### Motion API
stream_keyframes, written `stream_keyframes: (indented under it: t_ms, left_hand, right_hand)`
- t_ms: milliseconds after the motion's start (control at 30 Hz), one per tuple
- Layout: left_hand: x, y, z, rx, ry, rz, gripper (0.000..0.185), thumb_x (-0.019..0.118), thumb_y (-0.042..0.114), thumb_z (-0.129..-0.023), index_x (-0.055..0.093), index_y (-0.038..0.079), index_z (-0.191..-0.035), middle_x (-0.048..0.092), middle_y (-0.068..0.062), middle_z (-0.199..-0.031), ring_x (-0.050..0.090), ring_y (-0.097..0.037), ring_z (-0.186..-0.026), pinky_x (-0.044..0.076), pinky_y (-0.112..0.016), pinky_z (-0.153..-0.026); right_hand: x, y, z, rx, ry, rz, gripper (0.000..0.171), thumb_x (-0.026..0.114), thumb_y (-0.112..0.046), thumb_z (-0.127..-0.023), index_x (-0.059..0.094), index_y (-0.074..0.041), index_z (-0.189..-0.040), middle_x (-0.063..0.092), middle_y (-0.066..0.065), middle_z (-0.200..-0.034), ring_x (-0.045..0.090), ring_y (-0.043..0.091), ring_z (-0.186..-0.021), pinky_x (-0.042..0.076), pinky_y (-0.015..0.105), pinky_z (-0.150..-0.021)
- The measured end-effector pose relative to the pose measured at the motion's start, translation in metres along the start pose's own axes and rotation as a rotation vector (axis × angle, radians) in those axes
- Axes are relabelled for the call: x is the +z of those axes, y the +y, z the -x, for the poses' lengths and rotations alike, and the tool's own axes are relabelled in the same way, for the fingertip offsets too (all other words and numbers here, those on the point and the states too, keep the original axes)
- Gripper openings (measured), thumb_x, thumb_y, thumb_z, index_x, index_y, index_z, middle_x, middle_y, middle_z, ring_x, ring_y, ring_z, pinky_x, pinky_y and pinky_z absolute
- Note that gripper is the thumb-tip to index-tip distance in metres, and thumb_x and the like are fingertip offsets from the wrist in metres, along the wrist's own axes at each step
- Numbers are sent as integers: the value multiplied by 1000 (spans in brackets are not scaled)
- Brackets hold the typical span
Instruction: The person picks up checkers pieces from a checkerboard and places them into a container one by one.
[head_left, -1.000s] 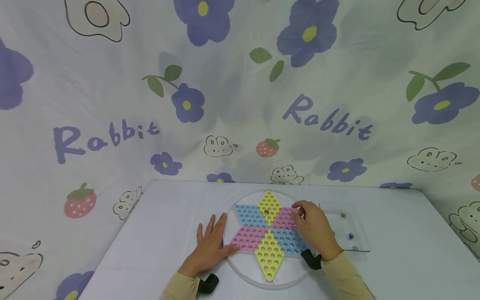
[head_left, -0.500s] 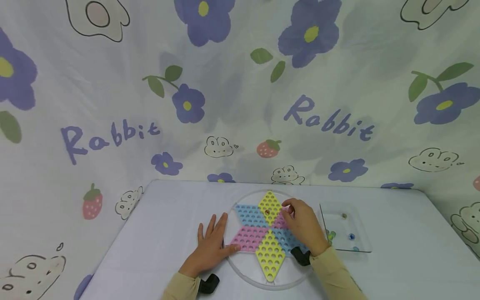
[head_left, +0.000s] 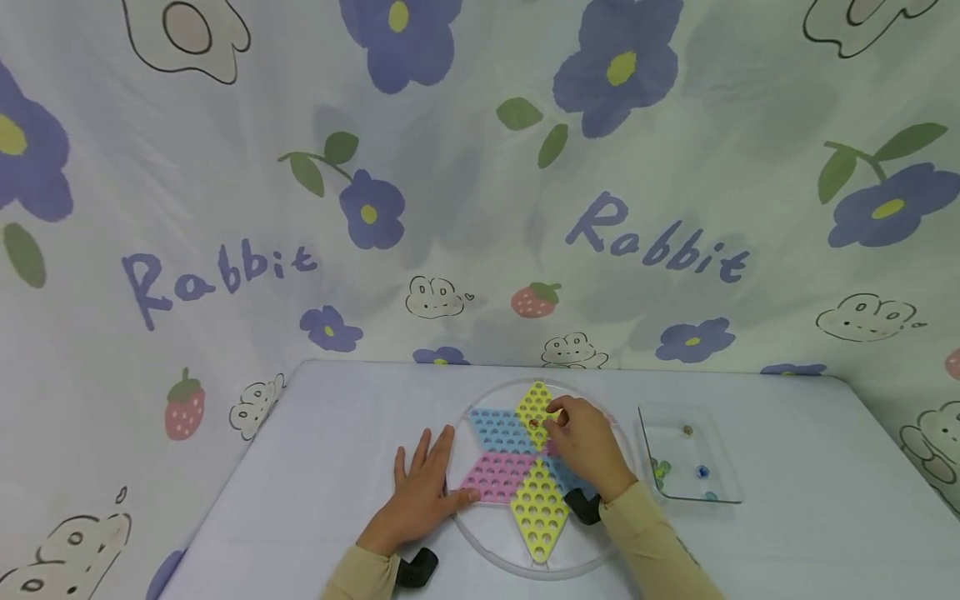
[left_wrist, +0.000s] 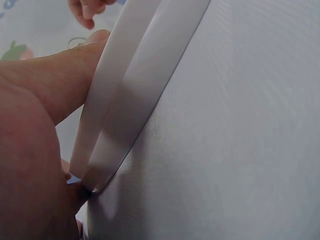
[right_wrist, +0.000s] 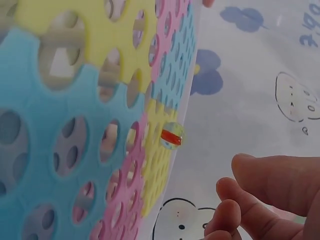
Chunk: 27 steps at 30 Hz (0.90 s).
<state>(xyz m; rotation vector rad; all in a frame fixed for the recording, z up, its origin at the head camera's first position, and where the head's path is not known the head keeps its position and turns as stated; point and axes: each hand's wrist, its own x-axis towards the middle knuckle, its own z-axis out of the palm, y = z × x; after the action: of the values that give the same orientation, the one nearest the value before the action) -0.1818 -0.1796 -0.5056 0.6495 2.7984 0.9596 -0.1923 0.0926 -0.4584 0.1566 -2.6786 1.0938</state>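
Note:
A round Chinese checkers board [head_left: 489,554] with a yellow, pink and blue star lies on the table. One marble [head_left: 534,424] with a red-orange streak sits in the upper yellow point; in the right wrist view the marble [right_wrist: 172,136] stands out from its hole. My left hand [head_left: 422,493] rests spread at the board's left rim, thumb over the edge; the left wrist view shows the thumb [left_wrist: 70,75] against the white rim [left_wrist: 135,90]. My right hand [head_left: 588,442] hovers over the right side near the marble, fingers loosely bent, with nothing visible between thumb [right_wrist: 270,175] and fingers.
To the right of the board stands a clear plastic tray [head_left: 693,498]. It holds several marbles, among them a blue one [head_left: 702,472], a brownish one [head_left: 687,431] and a green cluster [head_left: 660,471]. A patterned cloth [head_left: 480,183] hangs behind the table.
My right hand has moved left across the board, from the pink point beside the tray to near the marble. The left hand has stayed at the rim.

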Motion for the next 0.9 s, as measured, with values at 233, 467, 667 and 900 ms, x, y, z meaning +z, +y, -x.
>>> stream_keyframes:
  t_ms: [233,467,667,900]
  left_hand:
    - [1,-2,-2,-19,-5,-27,104,65,56,-92,12,0,-160,17,-17,-166,-1,-42,-153,-15,-65,-112]
    - [1,-2,-2,-22,-5,-22,104,65,56,-91,12,0,-160,17,-17,-166,-1,-42,-153,-15,-65,-112]
    - [3,-1,0,-21,0,-21,104,65,56,-91,12,0,-160,17,-17,-166,-1,-42,-153,-15,-66,-112]
    - [3,1,1,-17,1,-10,103,66,55,-92,12,0,-160,17,-18,-166,-1,-42,-153,-15,-66,-112]
  right_hand:
    - [9,-2,-5,16,-75,-11,18,69,-12,-94,69,1,-107,55,3,-78,48,14,-62,43,30,-57]
    - [14,-5,-10,61,-122,29,20,69,-15,-95,69,0,-109,57,2,-79,50,14,-63,44,31,-60]
    - [17,-4,-14,62,-152,8,19,68,-12,-94,69,1,-109,59,1,-75,50,13,-56,44,31,-57]
    - [19,0,-15,54,-185,28,18,70,-11,-93,69,-1,-108,62,1,-77,53,12,-58,47,31,-57]
